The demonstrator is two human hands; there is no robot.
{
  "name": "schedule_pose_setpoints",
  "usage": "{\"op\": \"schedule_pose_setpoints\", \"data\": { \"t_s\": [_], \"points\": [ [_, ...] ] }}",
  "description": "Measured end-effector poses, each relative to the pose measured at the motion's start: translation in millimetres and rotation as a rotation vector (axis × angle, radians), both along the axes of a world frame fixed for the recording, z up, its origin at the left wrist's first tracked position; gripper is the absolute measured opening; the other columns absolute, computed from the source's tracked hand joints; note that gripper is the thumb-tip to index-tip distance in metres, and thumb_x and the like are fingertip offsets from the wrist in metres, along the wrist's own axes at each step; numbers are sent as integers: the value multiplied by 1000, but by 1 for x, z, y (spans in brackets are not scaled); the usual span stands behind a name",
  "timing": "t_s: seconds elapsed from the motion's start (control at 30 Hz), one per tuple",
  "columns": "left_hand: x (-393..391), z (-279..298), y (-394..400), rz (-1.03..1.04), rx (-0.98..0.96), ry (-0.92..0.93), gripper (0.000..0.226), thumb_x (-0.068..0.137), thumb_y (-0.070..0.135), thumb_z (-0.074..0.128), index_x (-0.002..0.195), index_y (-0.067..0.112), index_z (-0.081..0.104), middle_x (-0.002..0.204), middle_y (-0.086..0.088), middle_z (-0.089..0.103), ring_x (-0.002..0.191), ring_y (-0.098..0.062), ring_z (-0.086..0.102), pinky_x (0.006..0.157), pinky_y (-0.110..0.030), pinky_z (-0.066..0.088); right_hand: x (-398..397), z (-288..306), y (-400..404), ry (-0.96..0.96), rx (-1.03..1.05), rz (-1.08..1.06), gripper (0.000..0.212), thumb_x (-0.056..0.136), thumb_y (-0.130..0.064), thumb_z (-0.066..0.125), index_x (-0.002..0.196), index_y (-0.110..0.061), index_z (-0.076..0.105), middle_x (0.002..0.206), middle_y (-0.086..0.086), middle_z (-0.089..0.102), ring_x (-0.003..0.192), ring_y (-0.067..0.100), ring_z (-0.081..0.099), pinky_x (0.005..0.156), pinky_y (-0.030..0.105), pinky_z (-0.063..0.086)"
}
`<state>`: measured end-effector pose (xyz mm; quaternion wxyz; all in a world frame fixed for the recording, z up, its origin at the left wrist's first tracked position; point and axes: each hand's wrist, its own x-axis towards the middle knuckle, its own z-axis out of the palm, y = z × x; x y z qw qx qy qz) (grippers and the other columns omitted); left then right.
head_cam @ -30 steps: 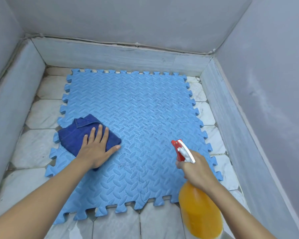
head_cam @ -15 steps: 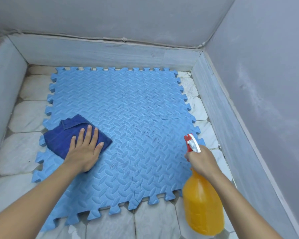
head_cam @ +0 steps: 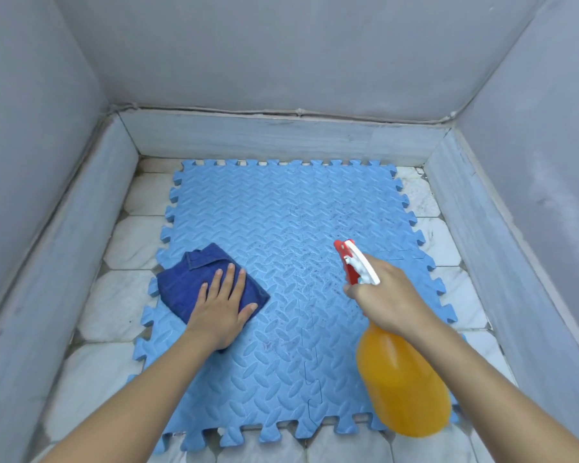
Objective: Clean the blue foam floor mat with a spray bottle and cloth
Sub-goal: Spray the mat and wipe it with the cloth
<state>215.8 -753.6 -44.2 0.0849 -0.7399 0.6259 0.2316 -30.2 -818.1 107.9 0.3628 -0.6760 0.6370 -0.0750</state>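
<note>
The spray bottle (head_cam: 402,379) hangs below the right hand (head_cam: 386,297), its rounded body full of orange liquid, its red-and-white trigger head jutting ahead of the knuckles; the fingers are curled tight round the neck. The blue foam mat (head_cam: 291,228) lies on the white tiled floor (head_cam: 127,248) under both hands, ridged in a tread pattern, toothed along its edges, speckled with dark spots ahead of the nozzle. The left hand (head_cam: 219,310) lies flat, fingers straight, pressing a folded dark blue cloth (head_cam: 188,279) onto the mat.
</note>
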Motion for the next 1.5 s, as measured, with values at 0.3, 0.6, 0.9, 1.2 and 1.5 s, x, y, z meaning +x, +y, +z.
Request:
{"op": "schedule_pose_setpoints", "data": {
  "t_s": [0.3,0.6,0.9,1.2,1.5],
  "points": [
    [-1,-1,1,9,-54,36,73,97,57,17,150,21,-19,157,1,-24,146,-20,-19,118,-41,-4,-20,-9,0,-30,-15,-164,18,84,-19,60,71,-15,47,74,7,59,74,34,61,71,48,55],
    [17,44,-46,-149,121,45,79,96,54,34,151,22,-13,161,-12,-8,147,-29,-13,119,-41,2,-128,-7,32,52,43,-393,18,82,-12,59,71,-13,45,68,6,55,60,27,50,58,42,43],
    [-66,101,-155,-445,-79,-58,79,96,56,28,152,16,-12,160,-14,-11,147,-32,-7,118,-41,7,-163,-10,59,50,153,-446,18,84,-14,58,73,-18,45,76,4,56,61,23,47,54,33,33],
    [-188,110,-97,-383,-111,221,77,97,54,29,153,15,-7,160,-14,-13,147,-31,-8,119,-43,4,-156,-2,80,10,178,-376,17,81,-12,52,80,-27,44,88,2,57,90,23,47,65,33,40],
    [-231,105,-70,-481,-127,195,76,98,53,29,153,13,-5,160,-15,-11,147,-32,-7,119,-45,6,-200,0,117,-101,7,-624,18,84,-12,56,98,-21,51,89,2,58,86,26,52,61,33,41]
  ]
}}
